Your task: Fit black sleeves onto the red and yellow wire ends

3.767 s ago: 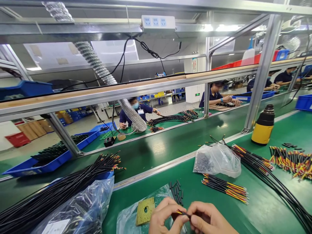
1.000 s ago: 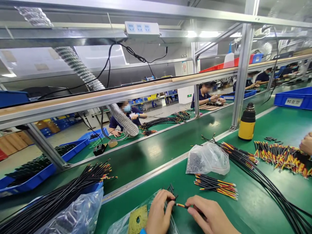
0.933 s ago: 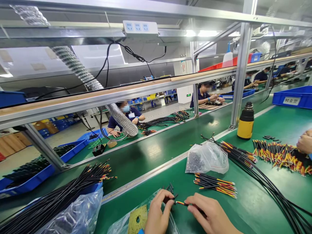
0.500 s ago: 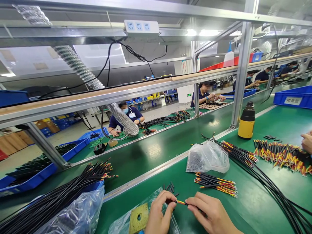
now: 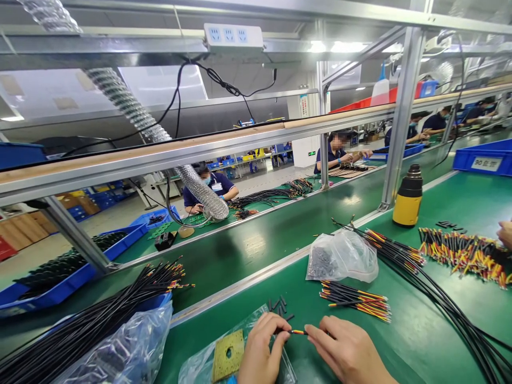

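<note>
The two bare hands are close together but not touching, joined by one thin black cable with a red and yellow wire section (image 5: 298, 332): the left hand (image 5: 264, 344) is pinched between thumb and forefinger on its left end, and the right hand (image 5: 346, 346) grips its right end at the fingertips. The cable is in the air, low and central above the smooth green surface (image 5: 416, 330). Its coloured section lies bare between the hands, so this piece looks partway through; whether the dark bit at the left fingertips is a separate sleeve is too small to tell. Just beyond the left hand lie short black tube pieces (image 5: 280, 305), loose and unused, and farther back a translucent plastic bag of small dark pieces (image 5: 324, 261) suggests plenty more in supply. The neat bundle of short black cables with red and yellow ends (image 5: 354, 301), lying in front of that bag, and the larger heap of short black, red and yellow wires (image 5: 468, 256) to the right could be finished or waiting; I cannot tell which. The yellow-and-black heat-gun-like tool (image 5: 408, 200) stands upright behind the heap, untouched.
</note>
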`<state>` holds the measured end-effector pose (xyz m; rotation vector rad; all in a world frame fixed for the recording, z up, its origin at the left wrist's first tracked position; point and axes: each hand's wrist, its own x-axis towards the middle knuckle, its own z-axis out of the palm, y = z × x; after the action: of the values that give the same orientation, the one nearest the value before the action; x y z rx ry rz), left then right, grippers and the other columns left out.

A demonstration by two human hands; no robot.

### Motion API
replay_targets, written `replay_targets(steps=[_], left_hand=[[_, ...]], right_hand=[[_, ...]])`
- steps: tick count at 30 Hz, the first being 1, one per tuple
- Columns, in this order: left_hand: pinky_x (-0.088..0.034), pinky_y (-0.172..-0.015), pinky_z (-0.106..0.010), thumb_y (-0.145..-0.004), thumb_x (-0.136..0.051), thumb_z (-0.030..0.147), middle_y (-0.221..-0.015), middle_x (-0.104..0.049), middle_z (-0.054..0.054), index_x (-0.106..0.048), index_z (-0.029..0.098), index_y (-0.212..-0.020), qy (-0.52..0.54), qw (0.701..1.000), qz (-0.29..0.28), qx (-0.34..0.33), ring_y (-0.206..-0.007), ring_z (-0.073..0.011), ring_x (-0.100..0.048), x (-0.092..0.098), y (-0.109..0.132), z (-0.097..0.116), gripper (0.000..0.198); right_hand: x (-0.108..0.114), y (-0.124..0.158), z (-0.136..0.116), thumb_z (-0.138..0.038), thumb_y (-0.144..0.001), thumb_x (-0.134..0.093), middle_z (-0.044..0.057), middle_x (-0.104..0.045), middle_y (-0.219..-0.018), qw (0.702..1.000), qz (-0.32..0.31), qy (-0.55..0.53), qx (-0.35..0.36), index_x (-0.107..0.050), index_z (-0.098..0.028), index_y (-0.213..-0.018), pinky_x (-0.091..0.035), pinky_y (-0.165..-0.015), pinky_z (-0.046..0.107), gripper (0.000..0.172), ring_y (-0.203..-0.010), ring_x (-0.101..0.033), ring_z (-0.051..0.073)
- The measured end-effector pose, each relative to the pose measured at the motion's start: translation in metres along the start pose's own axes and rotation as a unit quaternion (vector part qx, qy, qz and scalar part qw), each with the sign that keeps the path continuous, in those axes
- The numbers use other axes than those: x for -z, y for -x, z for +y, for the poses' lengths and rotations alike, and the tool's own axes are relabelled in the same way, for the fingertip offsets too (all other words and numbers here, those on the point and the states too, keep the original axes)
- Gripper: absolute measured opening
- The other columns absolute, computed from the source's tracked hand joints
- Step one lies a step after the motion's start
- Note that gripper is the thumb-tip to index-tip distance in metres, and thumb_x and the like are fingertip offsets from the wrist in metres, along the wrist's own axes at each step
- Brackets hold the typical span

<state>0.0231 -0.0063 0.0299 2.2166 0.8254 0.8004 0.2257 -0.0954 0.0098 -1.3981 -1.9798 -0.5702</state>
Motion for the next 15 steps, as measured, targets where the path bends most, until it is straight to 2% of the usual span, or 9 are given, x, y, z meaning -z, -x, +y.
replay_targets(steps=[8,15], left_hand=[[-0.048,-0.082,-0.036,-0.098,-0.052,0.019,-0.088,-0.07,-0.005,-0.066,0.021,-0.086,-0.001,0.999,-0.032,0.0,-0.088,-0.0252,-0.065,0.0021,-0.001,-0.0002,0.018],[-0.047,-0.082,-0.035,-0.095,-0.055,0.017,-0.089,-0.071,-0.005,-0.068,0.021,-0.086,0.02,0.999,-0.022,0.016,-0.089,-0.0252,-0.066,0.0018,-0.0005,0.0011,0.016]], right_hand=[[0.0019,-0.003,-0.0013,-0.029,-0.112,-0.028,0.001,-0.062,-0.068,1.0,-0.001,0.006,-0.004,-0.071,-0.022,-0.098,-0.036,-0.053,0.029,0.046,-0.055,-0.059,0.015],[0.0011,-0.0012,-0.0022,-0.03,-0.112,-0.028,0.002,-0.062,-0.07,1.0,-0.006,-0.007,-0.011,-0.07,-0.022,-0.098,-0.035,-0.055,0.028,0.045,-0.057,-0.059,0.016]])
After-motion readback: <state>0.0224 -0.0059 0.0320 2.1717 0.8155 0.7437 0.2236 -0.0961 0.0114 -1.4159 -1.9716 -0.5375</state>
